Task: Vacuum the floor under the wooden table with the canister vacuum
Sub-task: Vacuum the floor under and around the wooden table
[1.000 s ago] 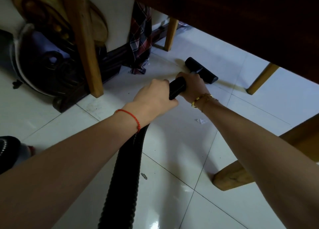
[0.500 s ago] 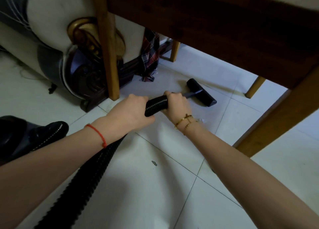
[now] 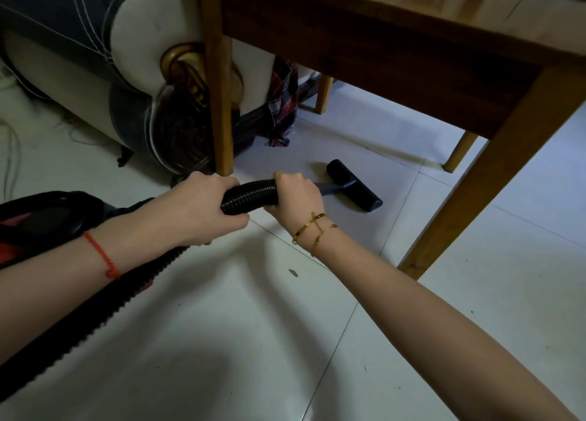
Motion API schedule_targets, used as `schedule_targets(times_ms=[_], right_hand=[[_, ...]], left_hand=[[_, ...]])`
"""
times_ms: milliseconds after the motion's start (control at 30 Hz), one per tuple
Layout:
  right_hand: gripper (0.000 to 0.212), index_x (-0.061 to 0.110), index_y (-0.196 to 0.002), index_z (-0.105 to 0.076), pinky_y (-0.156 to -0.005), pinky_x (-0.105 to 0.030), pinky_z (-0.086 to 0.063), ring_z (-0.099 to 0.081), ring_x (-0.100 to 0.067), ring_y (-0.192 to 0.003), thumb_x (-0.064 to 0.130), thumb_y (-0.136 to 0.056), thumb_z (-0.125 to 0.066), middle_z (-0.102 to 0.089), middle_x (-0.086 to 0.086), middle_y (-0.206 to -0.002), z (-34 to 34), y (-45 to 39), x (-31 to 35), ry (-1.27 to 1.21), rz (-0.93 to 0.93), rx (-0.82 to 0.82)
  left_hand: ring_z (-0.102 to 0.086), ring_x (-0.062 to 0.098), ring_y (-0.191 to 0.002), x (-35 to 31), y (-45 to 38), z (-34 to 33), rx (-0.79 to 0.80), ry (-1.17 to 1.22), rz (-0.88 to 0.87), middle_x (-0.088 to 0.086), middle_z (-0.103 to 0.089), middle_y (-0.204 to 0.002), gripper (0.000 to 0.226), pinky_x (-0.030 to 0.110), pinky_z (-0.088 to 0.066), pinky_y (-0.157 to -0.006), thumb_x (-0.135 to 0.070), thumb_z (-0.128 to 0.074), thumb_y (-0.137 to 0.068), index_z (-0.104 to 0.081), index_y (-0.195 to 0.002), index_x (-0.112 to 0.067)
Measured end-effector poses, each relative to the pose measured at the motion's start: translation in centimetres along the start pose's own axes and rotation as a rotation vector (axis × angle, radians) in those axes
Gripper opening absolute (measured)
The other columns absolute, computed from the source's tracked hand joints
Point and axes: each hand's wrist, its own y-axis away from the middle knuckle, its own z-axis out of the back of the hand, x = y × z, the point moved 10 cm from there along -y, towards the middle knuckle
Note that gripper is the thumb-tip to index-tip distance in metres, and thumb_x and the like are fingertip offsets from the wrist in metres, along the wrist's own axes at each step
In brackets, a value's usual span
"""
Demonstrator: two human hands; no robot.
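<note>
Both my hands grip the black ribbed vacuum hose (image 3: 250, 195). My left hand (image 3: 203, 208) holds it further back, and my right hand (image 3: 296, 198) holds it near its front end. Beyond my right hand the black floor nozzle (image 3: 355, 186) lies flat on the white tiled floor (image 3: 285, 341) under the wooden table (image 3: 396, 49). The hose trails down to the lower left. The black and red vacuum canister (image 3: 47, 221) sits at the left edge, partly hidden by my left forearm.
A table leg (image 3: 220, 103) stands just beyond my left hand, and another leg (image 3: 475, 198) slants at the right. An ornate sofa arm (image 3: 152, 72) and a hanging plaid cloth (image 3: 280, 103) sit behind. A small dark speck (image 3: 292, 272) lies on the tile.
The view has risen and pulled back from under the table, so the tabletop edge and the canister now show. Both hands keep their grip on the hose; the nozzle stays on the floor.
</note>
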Motion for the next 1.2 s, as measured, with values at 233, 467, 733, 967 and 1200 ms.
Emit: schedule_targets(times_ms=[233,467,733,967,1200], right_hand=[[0.023,0.011,-0.101,-0.060,-0.067,-0.031,-0.044,-0.064,-0.030,-0.092,0.026,-0.084,-0.064,-0.065,-0.009,-0.100,1.0,1.1,1.3,-0.015,-0.023,0.010],[0.022,0.010,-0.098,-0.059,-0.062,-0.029,-0.040,-0.064,-0.030,-0.090,0.025,-0.084,-0.064,-0.065,-0.011,-0.099,2.0,1.7,-1.5,-0.001,-0.072,0.001],[0.023,0.009,-0.103,-0.055,-0.066,-0.034,-0.048,-0.064,-0.032,-0.088,0.022,-0.085,-0.063,-0.065,-0.012,-0.098,1.5,1.2,-8.4,0.032,-0.164,-0.009],[0.025,0.009,-0.101,-0.053,-0.062,-0.031,-0.043,-0.062,-0.033,-0.088,0.022,-0.084,-0.065,-0.064,-0.014,-0.099,0.2,-0.1,-13.7,0.026,-0.196,-0.043],[0.027,0.005,-0.103,-0.055,-0.072,-0.041,-0.054,-0.062,-0.034,-0.090,0.017,-0.081,-0.067,-0.063,-0.015,-0.100,-1.2,-2.6,-17.9,0.003,-0.219,-0.061]], left_hand=[[-0.066,0.014,-0.053,0.1,1.6,1.1,0.016,-0.038,-0.017,-0.002,-0.061,-0.069,0.015,0.026,-0.052,-0.050,-0.033,-0.068,-0.080,-0.059,-0.090,-0.026],[-0.064,0.015,-0.042,-2.4,0.5,0.0,0.038,0.033,-0.059,0.002,-0.062,-0.070,0.022,0.026,-0.053,-0.042,-0.028,-0.067,-0.081,-0.060,-0.102,-0.024],[-0.066,0.019,-0.047,-6.0,-3.9,-3.6,0.039,0.043,-0.116,0.004,-0.064,-0.072,0.018,0.029,-0.055,-0.046,-0.029,-0.064,-0.080,-0.060,-0.096,-0.021],[-0.061,0.020,-0.061,-8.0,-8.1,-6.9,-0.002,-0.032,-0.149,0.004,-0.062,-0.078,0.028,0.030,-0.053,-0.058,-0.034,-0.062,-0.081,-0.061,-0.104,-0.017],[-0.062,0.029,-0.078,-9.5,-12.0,-9.3,-0.019,-0.050,-0.132,0.007,-0.061,-0.085,0.026,0.033,-0.051,-0.066,-0.031,-0.062,-0.082,-0.058,-0.101,-0.014]])
